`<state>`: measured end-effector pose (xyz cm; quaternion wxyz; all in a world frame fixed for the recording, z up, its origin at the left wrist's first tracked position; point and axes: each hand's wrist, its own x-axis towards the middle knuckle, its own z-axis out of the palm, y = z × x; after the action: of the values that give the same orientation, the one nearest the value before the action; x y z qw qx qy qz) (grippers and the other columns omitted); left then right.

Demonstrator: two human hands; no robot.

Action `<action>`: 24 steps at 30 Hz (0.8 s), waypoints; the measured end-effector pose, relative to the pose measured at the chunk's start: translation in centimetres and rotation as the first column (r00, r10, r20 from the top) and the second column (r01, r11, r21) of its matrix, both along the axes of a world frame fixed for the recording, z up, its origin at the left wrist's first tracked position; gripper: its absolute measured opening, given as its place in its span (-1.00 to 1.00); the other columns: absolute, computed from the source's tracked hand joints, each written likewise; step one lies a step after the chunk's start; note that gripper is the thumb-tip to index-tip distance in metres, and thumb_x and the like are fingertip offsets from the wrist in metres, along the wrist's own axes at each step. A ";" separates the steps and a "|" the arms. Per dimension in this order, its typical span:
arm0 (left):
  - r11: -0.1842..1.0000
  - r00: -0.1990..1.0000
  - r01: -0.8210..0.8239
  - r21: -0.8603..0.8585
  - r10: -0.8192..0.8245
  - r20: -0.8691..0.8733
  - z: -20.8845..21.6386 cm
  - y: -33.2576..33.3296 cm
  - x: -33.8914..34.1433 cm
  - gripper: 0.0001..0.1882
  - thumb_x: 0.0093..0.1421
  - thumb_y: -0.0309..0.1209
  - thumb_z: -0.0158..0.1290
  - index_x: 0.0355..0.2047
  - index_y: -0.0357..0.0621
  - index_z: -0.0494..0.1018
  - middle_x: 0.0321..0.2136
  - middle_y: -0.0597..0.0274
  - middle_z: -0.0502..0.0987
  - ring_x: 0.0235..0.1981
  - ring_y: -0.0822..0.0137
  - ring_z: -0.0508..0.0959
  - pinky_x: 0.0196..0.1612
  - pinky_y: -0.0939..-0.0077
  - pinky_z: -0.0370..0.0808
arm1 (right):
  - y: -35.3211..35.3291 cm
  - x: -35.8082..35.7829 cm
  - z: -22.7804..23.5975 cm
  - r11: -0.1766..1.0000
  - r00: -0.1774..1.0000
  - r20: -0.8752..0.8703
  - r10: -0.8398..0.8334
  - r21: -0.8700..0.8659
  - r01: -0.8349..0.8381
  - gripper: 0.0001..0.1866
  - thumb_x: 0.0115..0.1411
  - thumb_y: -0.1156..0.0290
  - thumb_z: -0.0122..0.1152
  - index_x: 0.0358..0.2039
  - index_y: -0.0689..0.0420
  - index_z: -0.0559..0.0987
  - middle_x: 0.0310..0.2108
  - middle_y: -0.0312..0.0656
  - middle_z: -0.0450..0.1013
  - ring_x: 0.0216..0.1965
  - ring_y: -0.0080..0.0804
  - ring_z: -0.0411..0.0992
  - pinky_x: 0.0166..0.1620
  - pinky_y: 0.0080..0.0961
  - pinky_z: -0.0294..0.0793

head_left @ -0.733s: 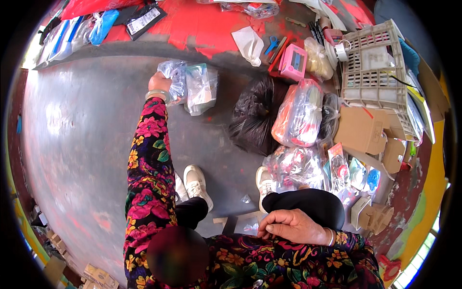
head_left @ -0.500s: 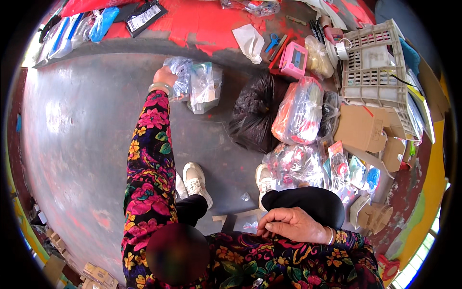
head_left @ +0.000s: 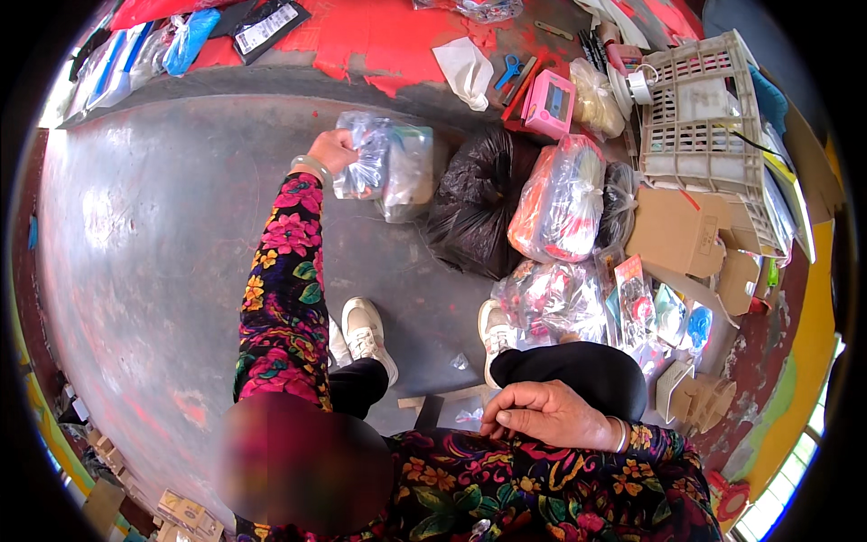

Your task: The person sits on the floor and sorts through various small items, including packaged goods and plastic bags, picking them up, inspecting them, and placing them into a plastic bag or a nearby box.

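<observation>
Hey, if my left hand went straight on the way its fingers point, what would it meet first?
Your left hand would first meet the clear plastic bag it touches, then probably the second clear bag beside it, though depth is hard to judge.

The left hand (head_left: 336, 152) gripped a clear bag (head_left: 366, 170); a second packet (head_left: 409, 173) lay beside it; the right hand (head_left: 549, 415) was loosely curled

Left hand (head_left: 334, 152) with fingertips out of sight at the clear bag (head_left: 367, 176), its contents indistinct
</observation>
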<state>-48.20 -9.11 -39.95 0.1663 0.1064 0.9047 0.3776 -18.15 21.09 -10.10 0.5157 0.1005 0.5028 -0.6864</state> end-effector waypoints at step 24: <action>0.959 0.990 -0.141 -0.247 0.138 -0.027 0.1 3.7 0.8 -0.71 -0.09 -0.29 0.09 -0.33 -0.11 0.47 -0.29 -0.01 0.49 -0.20 0.01 0.46 -0.15 0.26 0.38 | 0.3 0.5 1.0 0.999 0.998 -0.063 0.024 0.031 -0.022 -0.78 0.22 0.40 -0.12 -0.25 0.26 0.42 -0.36 -0.28 0.46 -0.36 -0.63 0.42 -0.28 -0.67 0.42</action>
<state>-47.36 -5.39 -39.89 0.1471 0.0224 0.9508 0.2716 -17.67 21.36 -9.09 0.5057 0.0809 0.5304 -0.6756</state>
